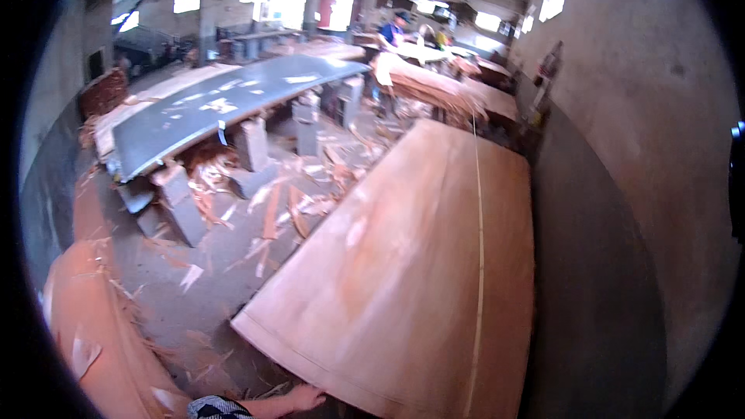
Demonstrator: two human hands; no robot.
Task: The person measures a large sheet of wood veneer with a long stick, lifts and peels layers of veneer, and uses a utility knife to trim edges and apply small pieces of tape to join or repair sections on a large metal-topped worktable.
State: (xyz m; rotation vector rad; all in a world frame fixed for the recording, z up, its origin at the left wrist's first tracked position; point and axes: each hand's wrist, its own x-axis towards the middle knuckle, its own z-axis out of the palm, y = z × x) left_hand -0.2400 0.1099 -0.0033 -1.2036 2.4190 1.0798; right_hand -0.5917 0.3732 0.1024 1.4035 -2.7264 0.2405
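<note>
At six o'clock, low in the view, one hand, which side I cannot tell, rests fingers spread on the near edge of a big veneer sheet, wood scraps at eleven o'clock.

The left hand shows only at the lower edge, its forearm and patterned sleeve cut off there, and whether its fingers grip the near edge of the large veneer sheet or merely rest by it cannot be told. The right hand is out of the picture altogether. The whole view is smeared by motion, the far people at the stacks are too small to make out, and the veneer pile at the lower left runs off into the dark rim.
</note>
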